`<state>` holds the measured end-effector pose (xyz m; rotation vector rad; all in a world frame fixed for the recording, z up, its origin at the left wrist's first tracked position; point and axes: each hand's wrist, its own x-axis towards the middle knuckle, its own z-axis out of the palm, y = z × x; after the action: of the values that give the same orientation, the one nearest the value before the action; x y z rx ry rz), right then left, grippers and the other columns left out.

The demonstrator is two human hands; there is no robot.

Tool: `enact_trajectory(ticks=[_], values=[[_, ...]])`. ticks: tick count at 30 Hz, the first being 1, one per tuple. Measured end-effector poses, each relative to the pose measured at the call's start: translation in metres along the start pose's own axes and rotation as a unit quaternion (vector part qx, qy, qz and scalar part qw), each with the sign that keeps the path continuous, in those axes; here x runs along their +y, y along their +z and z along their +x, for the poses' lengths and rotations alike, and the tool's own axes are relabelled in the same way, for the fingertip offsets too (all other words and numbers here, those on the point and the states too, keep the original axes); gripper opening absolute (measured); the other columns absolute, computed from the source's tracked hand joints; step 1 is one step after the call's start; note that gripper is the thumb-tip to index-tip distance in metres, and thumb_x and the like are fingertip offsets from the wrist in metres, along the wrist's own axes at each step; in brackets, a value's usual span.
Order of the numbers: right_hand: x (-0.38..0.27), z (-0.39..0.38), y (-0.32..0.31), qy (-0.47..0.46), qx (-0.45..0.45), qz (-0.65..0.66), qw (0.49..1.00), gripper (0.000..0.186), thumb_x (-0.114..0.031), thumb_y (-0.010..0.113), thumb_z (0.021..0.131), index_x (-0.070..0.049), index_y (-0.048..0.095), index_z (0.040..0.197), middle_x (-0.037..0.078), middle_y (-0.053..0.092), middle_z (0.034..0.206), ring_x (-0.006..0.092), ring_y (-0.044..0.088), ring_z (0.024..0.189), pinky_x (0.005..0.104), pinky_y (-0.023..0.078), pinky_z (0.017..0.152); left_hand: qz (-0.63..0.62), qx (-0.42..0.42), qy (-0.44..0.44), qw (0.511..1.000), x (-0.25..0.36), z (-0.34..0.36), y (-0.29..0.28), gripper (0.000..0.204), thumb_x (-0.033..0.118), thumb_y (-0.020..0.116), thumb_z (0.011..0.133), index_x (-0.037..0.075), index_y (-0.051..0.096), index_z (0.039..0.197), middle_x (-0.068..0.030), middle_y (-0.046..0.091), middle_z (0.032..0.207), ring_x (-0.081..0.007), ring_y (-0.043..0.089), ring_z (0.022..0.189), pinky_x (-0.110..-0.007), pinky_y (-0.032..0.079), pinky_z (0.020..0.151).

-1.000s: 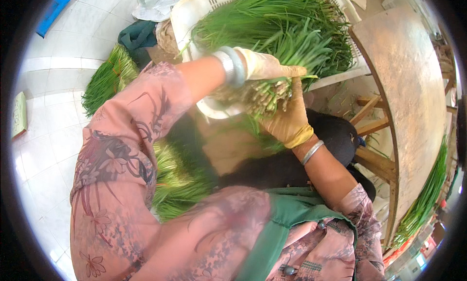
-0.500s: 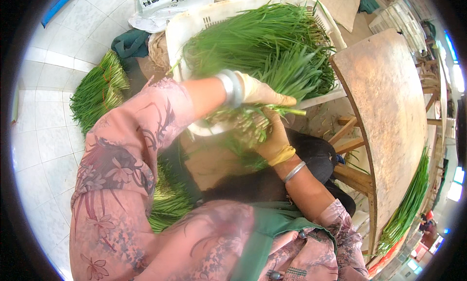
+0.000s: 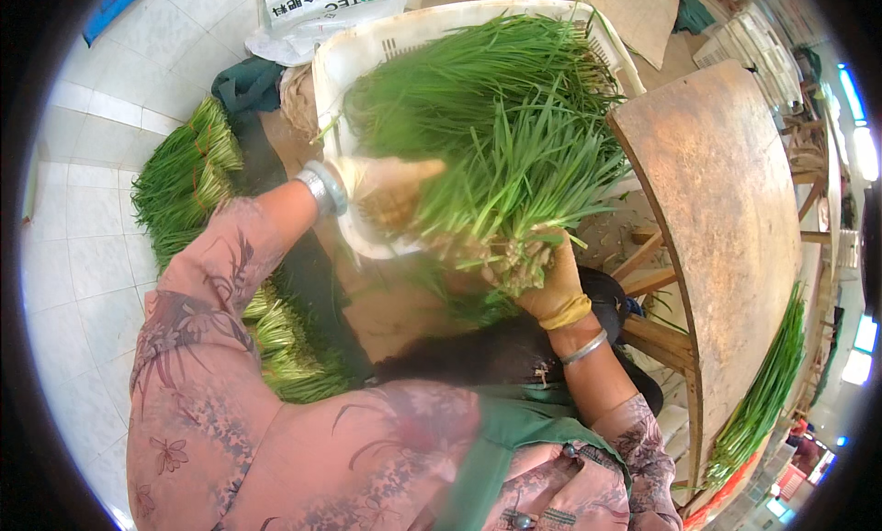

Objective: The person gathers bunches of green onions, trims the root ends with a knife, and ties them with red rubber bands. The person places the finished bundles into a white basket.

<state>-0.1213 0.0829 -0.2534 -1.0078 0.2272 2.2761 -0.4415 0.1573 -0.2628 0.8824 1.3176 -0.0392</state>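
In a yellowish glove, my right hand point(image 3: 556, 288) is closed round the stem ends of a bunch of garlic chives point(image 3: 528, 182). The leaves of this bunch fan up and away over the white plastic crate point(image 3: 328, 81). My left hand point(image 3: 386, 186), gloved too, is over the crate's near left edge, left of the bunch and apart from my right hand. It is blurred; one finger is stretched out to the right, and I see nothing held in it. More loose garlic chives point(image 3: 478, 62) fill the crate behind both hands.
Tied bundles of chives point(image 3: 188, 177) lie on the tiled floor at left, with more bundles point(image 3: 289, 347) beside my left elbow. A wooden board point(image 3: 717, 200) on a wooden frame stands close at right, chives point(image 3: 758, 393) along its far side. A white sack point(image 3: 322, 16) lies behind the crate.
My left hand has moved left, away from the bunch and my right hand. My right hand has shifted slightly right and nearer, still gripping the chives, whose leaves now spread out more visibly.
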Motion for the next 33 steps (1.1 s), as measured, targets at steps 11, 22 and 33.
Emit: enact_trajectory(ticks=[11, 22, 33], values=[[-0.003, -0.024, -0.009, 0.002, 0.000, -0.245, 0.970, 0.035, -0.027, 0.064, 0.093, -0.009, 0.061, 0.123, 0.010, 0.066, 0.116, 0.0286, 0.067, 0.102, 0.0489, 0.058, 0.090, -0.269, -0.146, 0.088, 0.948, 0.004, -0.002, 0.084, 0.073, 0.052, 0.060, 0.100, 0.004, 0.044, 0.152, -0.0127, 0.055, 0.148, -0.0216, 0.052, 0.134, -0.034, 0.038, 0.118], [-0.045, -0.013, -0.044, 0.033, -0.013, -0.347, 0.937, 0.027, -0.018, 0.062, 0.091, -0.006, 0.067, 0.115, 0.008, 0.071, 0.105, 0.0222, 0.067, 0.100, 0.0421, 0.055, 0.091, 0.015, 0.023, 0.141, 0.990, 0.015, -0.023, 0.132, 0.148, 0.080, 0.078, 0.066, -0.010, 0.004, 0.158, -0.0276, 0.038, 0.157, -0.0349, 0.039, 0.146, -0.035, 0.027, 0.122], [-0.078, -0.009, -0.029, -0.162, 0.185, -0.304, 0.920, 0.035, -0.033, 0.049, 0.098, -0.007, 0.061, 0.118, 0.011, 0.068, 0.109, 0.0237, 0.066, 0.094, 0.0394, 0.057, 0.082, 0.041, 0.101, 0.111, 0.988, -0.026, 0.035, 0.153, 0.131, 0.059, 0.081, 0.079, -0.011, 0.002, 0.158, -0.0215, 0.049, 0.151, -0.0286, 0.044, 0.142, -0.031, 0.027, 0.121]])
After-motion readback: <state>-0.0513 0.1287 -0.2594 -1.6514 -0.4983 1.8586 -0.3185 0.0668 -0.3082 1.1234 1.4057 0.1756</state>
